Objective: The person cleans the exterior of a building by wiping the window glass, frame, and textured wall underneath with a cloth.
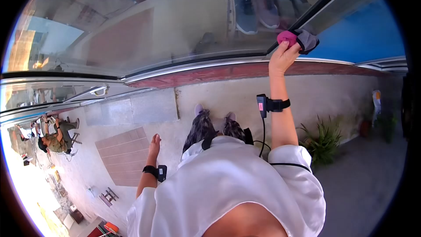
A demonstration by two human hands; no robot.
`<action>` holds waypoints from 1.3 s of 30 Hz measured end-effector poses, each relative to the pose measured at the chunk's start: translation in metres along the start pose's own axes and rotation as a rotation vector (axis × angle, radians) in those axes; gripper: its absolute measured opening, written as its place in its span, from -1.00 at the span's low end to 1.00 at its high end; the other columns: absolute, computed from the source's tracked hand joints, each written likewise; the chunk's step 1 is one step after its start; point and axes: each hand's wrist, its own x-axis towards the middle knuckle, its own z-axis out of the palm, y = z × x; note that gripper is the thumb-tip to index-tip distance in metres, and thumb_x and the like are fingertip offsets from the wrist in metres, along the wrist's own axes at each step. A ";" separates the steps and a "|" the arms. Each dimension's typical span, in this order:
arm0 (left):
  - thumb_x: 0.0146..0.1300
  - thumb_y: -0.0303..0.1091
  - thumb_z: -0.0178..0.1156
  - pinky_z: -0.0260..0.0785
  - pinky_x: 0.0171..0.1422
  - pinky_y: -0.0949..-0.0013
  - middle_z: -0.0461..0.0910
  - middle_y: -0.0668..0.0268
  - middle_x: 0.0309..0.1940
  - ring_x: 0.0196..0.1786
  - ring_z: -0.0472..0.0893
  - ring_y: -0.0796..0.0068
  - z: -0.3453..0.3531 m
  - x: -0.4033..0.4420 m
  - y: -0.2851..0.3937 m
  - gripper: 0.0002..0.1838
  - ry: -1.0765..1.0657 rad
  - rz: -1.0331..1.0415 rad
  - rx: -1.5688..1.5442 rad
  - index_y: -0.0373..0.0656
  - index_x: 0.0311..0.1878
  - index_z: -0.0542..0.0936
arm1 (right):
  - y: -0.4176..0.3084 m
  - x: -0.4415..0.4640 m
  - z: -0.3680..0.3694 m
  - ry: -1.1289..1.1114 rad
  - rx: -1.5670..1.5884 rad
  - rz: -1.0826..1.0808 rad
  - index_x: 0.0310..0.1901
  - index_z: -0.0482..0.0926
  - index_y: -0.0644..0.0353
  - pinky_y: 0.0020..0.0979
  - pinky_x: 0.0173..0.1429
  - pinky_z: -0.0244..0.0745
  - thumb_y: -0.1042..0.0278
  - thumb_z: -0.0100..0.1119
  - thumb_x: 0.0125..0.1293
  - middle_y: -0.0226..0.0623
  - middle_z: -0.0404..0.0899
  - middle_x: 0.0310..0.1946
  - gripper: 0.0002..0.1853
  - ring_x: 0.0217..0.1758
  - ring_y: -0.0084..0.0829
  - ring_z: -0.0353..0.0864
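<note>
My right hand (283, 57) is raised to the glass and closed around a pink and grey cloth (287, 38) with dark edging. The cloth touches the glass beside the black window frame (322, 6). Low at my side hangs my left hand (154, 145), holding nothing, its fingers stretched out and seen mostly edge-on. Behind the large glass pane (184, 30) several shoes (245, 11) sit on a rack, partly veiled by reflections. Both wrists wear black straps with small boxes; a cable runs from the right one.
A red-brown ledge (197, 75) runs below the window. Green spiky plants (324, 140) grow at the right. Brown paving (123, 156) and a small stool (108, 196) lie to the left. Farther left, another person (59, 138) sits by the glass.
</note>
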 end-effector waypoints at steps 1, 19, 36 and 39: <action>0.30 0.19 -0.23 0.27 0.13 0.27 0.58 0.07 -0.16 0.02 0.52 0.21 -0.002 0.007 -0.001 -0.35 -0.012 0.032 0.037 -0.17 0.20 0.33 | 0.000 -0.009 0.001 0.007 0.036 0.134 0.17 0.14 0.45 -0.19 0.26 0.04 0.24 -0.14 0.31 0.22 0.27 0.06 -0.49 0.13 0.12 0.22; 0.33 0.12 -0.20 0.31 0.04 0.32 0.56 0.12 -0.11 0.03 0.51 0.31 -0.100 0.139 0.078 -0.42 -0.385 0.482 0.264 -0.09 0.24 0.30 | 0.048 -0.144 0.070 0.141 0.649 1.311 0.25 0.26 0.02 -0.48 0.02 0.27 0.00 -0.25 0.38 -0.39 0.46 -0.03 -0.51 -0.06 -0.53 0.39; 0.26 0.24 -0.13 0.31 0.13 0.23 0.36 0.18 0.12 0.13 0.41 0.38 0.136 0.020 0.339 -0.29 -1.354 -0.011 -0.328 -0.17 0.24 0.20 | 0.010 -0.228 -0.068 -0.332 1.352 1.812 0.04 0.44 -0.02 -0.27 -0.06 0.50 -0.09 -0.26 0.34 -0.39 0.51 -0.03 -0.56 -0.04 -0.41 0.52; 0.24 0.03 0.08 0.29 -0.02 0.33 0.43 0.29 0.05 0.08 0.42 0.48 0.175 -0.004 0.342 -0.44 -1.115 0.093 -0.400 -0.17 0.15 0.30 | 0.026 -0.232 -0.080 -0.422 1.199 1.843 0.07 0.41 0.00 -0.27 -0.06 0.51 -0.10 -0.27 0.35 -0.39 0.50 -0.04 -0.55 -0.06 -0.44 0.52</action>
